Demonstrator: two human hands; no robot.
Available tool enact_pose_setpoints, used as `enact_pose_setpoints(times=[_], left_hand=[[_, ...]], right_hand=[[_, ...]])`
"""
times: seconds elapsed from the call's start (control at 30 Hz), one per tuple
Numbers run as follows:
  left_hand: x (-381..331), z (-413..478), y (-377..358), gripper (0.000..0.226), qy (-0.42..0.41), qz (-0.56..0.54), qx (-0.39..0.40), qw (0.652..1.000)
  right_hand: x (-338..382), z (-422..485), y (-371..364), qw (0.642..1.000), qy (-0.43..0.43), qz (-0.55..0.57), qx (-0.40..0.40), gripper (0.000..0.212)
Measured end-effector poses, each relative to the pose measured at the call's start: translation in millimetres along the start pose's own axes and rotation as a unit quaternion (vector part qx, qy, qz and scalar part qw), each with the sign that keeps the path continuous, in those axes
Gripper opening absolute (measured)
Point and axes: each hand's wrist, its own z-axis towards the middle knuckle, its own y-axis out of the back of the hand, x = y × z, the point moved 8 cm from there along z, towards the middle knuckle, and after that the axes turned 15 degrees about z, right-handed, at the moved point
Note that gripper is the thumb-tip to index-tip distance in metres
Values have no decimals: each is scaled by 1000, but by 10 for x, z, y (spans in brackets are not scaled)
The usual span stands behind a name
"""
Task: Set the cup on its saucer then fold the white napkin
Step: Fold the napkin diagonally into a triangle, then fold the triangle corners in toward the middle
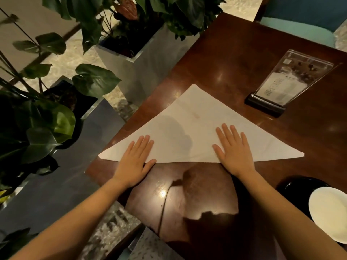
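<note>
The white napkin point(195, 126) lies flat on the dark wooden table point(244, 59), folded into a large triangle with its long edge toward me and its tip pointing away. My left hand point(136, 156) presses flat on the napkin's left part, fingers spread. My right hand point(233, 149) presses flat on its right part. Neither hand holds anything. At the lower right edge sits a white round dish point(330, 212) on a dark saucer point(298, 186); I cannot tell whether it is the cup.
A clear acrylic menu stand point(287, 83) on a dark base stands on the table beyond the napkin's right side. Potted plants in metal planters point(131, 59) line the table's left side. A teal chair point(300, 27) is at the far end.
</note>
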Motion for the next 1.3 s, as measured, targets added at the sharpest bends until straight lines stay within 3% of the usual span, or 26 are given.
enact_pose_setpoints(times=[0.13, 0.23, 0.3, 0.37, 0.43, 0.53, 0.67, 0.77, 0.83, 0.97, 1.13, 1.3], left_hand=[[45, -39, 98, 67, -95, 42, 6, 995], [-59, 3, 169, 52, -141, 131, -8, 981], [-73, 55, 77, 59, -156, 155, 65, 973], [-96, 78, 72, 67, -162, 197, 100, 962], [-156, 86, 92, 67, -170, 212, 100, 957], [-104, 103, 102, 70, -169, 200, 114, 958], [162, 150, 183, 66, -164, 90, 131, 974], [404, 379, 344, 38, -120, 11, 155, 981], [530, 622, 504, 20, -125, 21, 165, 978], [789, 1044, 845, 8, -102, -24, 177, 979], [946, 1559, 1245, 5, -42, -159, 113, 980], [792, 2000, 1331, 19, 66, -357, 54, 930]], right_hand=[[-198, -76, 89, 999, -36, -12, 29, 63], [-187, -69, 122, 995, -90, -3, 41, 61], [29, -74, 191, 995, -102, 4, 7, 58], [533, -128, 236, 998, 6, 42, -48, 54], [1001, -260, 58, 988, 136, 72, -23, 52], [1157, -423, -226, 981, 161, 95, 43, 52], [941, -549, -157, 982, 149, 112, -1, 45], [771, -590, -102, 976, 131, 173, -17, 39], [711, -589, -52, 974, 116, 194, -33, 34], [680, -580, 29, 968, 80, 221, -85, 20], [738, -569, 66, 962, 51, 236, -128, 8], [762, -574, 129, 953, -24, 244, -178, 12]])
